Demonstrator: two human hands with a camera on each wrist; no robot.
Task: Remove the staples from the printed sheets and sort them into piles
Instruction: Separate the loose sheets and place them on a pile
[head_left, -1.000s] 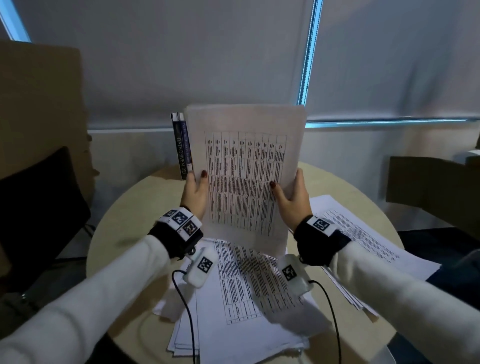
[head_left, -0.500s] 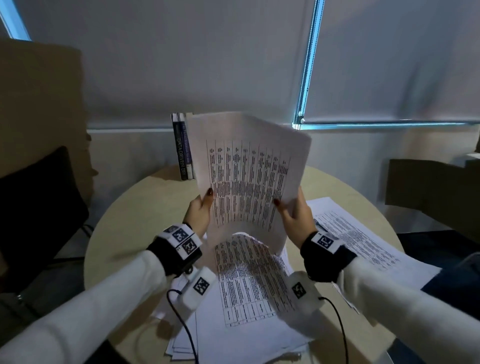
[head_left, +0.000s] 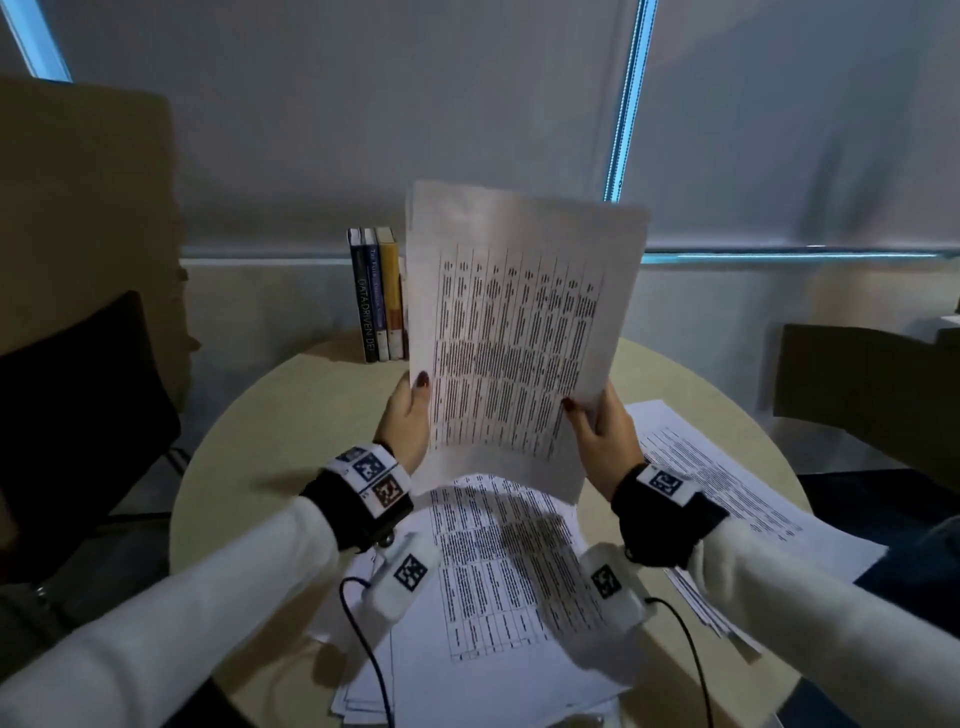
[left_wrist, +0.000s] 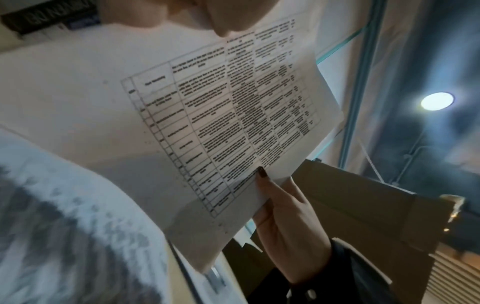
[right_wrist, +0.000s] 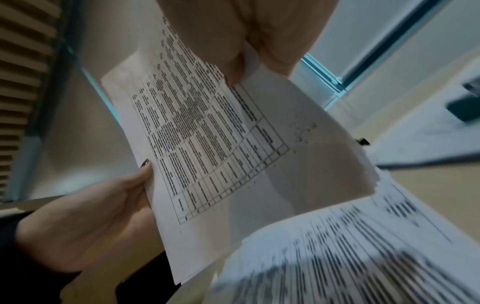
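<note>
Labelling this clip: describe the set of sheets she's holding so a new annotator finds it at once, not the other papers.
Start at the round table. Two piles of printed sheets lie flat on it, one in front and one to the right. The held sheets are the only ones upright in the air, above the front pile, pinched at their lower side edges by the left hand and right hand.

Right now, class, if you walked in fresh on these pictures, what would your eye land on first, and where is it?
First, the white printed sheets with a dense black table, held upright above the middle of the round beige table, the left hand pinching one side edge and the right hand the other. Below lies a loose pile of similar printed pages, with another pile to the right. Three upright books stand at the table's far edge.
</note>
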